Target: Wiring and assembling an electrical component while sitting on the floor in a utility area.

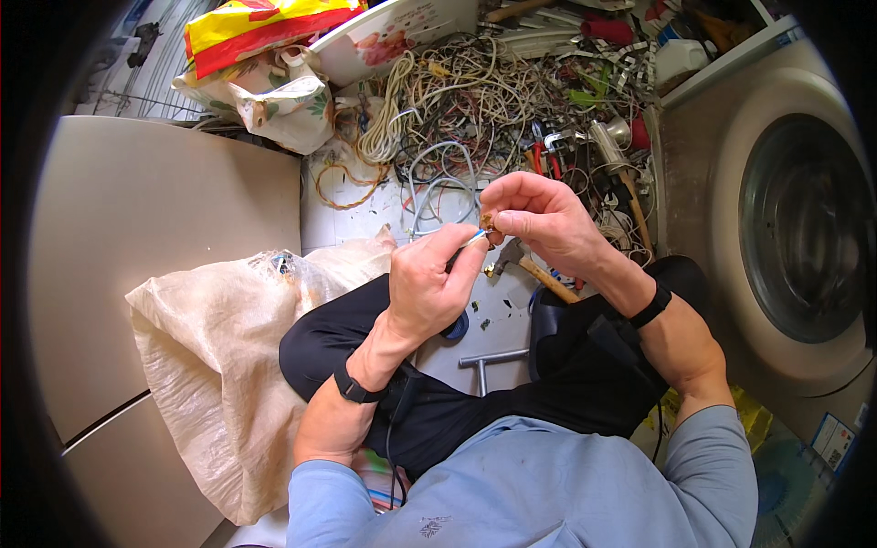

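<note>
My left hand (429, 283) is closed, thumb and forefinger pinching short blue and white wires (478, 237). Just to the right, my right hand (548, 224) is also closed. Between its fingertips sits a small brownish, copper-coloured piece (490, 223), too small to name. The two sets of fingertips nearly meet; whether the wires join the piece I cannot tell. Beneath the hands, a hammer (549, 279) with a wooden handle lies on the floor. Closer to my body is a grey metal T-shaped bar (495, 358).
A large tangle of cables (475, 91) covers the floor ahead, with pliers (537, 157) at its right. A pale woven sack (215, 365) lies against my left leg, beside a beige panel (174, 201). To the right stands a washing machine (731, 91). Small scraps dot the floor.
</note>
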Action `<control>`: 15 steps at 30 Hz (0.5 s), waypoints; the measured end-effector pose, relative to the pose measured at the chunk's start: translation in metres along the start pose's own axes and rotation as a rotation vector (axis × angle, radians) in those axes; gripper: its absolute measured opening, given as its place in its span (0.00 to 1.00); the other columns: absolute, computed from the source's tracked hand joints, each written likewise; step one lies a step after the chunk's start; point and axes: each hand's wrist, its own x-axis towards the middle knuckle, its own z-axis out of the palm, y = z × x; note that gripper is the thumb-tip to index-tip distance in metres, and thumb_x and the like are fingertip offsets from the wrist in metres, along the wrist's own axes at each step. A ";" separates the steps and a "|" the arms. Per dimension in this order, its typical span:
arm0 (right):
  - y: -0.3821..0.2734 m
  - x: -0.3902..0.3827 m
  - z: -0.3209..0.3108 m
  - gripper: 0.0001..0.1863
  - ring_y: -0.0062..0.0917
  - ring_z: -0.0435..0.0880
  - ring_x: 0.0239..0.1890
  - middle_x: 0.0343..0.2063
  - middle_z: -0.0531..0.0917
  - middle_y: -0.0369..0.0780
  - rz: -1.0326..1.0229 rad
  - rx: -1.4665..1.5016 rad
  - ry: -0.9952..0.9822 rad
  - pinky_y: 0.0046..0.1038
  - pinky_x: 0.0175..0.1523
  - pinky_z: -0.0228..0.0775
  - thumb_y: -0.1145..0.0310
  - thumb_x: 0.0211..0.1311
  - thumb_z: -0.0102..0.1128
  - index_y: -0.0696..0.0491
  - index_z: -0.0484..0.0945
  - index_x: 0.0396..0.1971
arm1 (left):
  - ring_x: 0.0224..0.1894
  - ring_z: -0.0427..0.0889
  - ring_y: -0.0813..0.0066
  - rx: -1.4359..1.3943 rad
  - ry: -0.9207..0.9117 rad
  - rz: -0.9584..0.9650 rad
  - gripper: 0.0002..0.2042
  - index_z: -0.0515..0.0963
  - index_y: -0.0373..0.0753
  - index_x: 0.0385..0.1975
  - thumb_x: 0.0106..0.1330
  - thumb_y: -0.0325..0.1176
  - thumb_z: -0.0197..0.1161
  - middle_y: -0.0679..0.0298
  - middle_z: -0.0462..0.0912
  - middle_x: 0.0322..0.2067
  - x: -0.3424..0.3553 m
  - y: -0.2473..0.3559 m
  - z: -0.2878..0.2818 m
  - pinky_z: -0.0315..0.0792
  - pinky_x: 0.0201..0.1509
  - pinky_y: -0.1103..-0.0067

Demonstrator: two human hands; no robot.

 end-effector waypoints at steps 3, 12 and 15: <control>0.001 0.001 0.000 0.15 0.20 0.85 0.44 0.43 0.85 0.37 -0.042 -0.061 0.017 0.26 0.52 0.79 0.76 0.69 0.66 0.59 0.79 0.53 | 0.22 0.81 0.76 -0.076 -0.037 -0.107 0.04 0.84 0.34 0.39 0.70 0.27 0.65 0.61 0.84 0.23 -0.001 0.005 -0.003 0.73 0.27 0.77; 0.001 0.005 -0.003 0.12 0.20 0.85 0.40 0.39 0.85 0.37 0.050 -0.138 0.057 0.25 0.49 0.79 0.75 0.70 0.65 0.59 0.80 0.51 | 0.30 0.75 0.89 -0.412 -0.095 -0.444 0.09 0.84 0.31 0.46 0.73 0.29 0.64 0.73 0.83 0.27 -0.002 -0.002 -0.006 0.69 0.33 0.85; 0.000 0.005 -0.002 0.12 0.21 0.85 0.38 0.38 0.85 0.38 0.089 -0.075 0.051 0.26 0.47 0.80 0.74 0.72 0.63 0.60 0.80 0.52 | 0.29 0.73 0.90 -0.444 -0.085 -0.466 0.09 0.85 0.31 0.45 0.73 0.29 0.64 0.75 0.82 0.28 -0.001 0.000 -0.005 0.67 0.32 0.86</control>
